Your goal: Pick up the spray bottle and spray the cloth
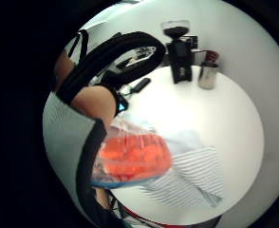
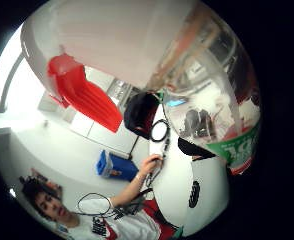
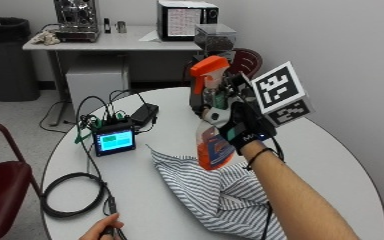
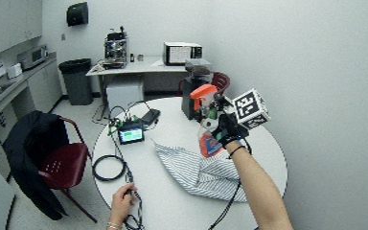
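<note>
Right hand: your gloved right hand [image 3: 242, 125] is raised above the round table [image 3: 352, 165], fingers curled round the neck and upper body of the spray bottle [image 3: 212, 125]. It grips the bottle just under the orange spray head.
Left hand: your bare left hand [image 3: 102, 231] rests at the near edge of the table, fingers curled on a thin black cable [image 3: 79, 190]; you cannot tell how tightly they close.
Bottle position: you hold it in the air over the table, clear of the surface, above the far edge of the cloth [image 3: 212, 192].
Bottle axis: its long axis runs close to upright, slightly tilted, with the orange head on top and the base hanging just above the cloth.
Bottle facing: the nozzle points to your left, toward the small screen [image 3: 114, 140].
Bottle contents: orange liquid shows through the clear lower body in the little finger side palm view.
Cloth: the striped cloth lies crumpled flat on the table, under and in front of your forearm.
Middle of the table: the small screen stands with wires beside a black power brick [image 3: 144, 114].
Far side: a black coffee grinder [image 1: 179, 52] and a metal cup [image 1: 208, 76] stand on the table beyond the bottle.
</note>
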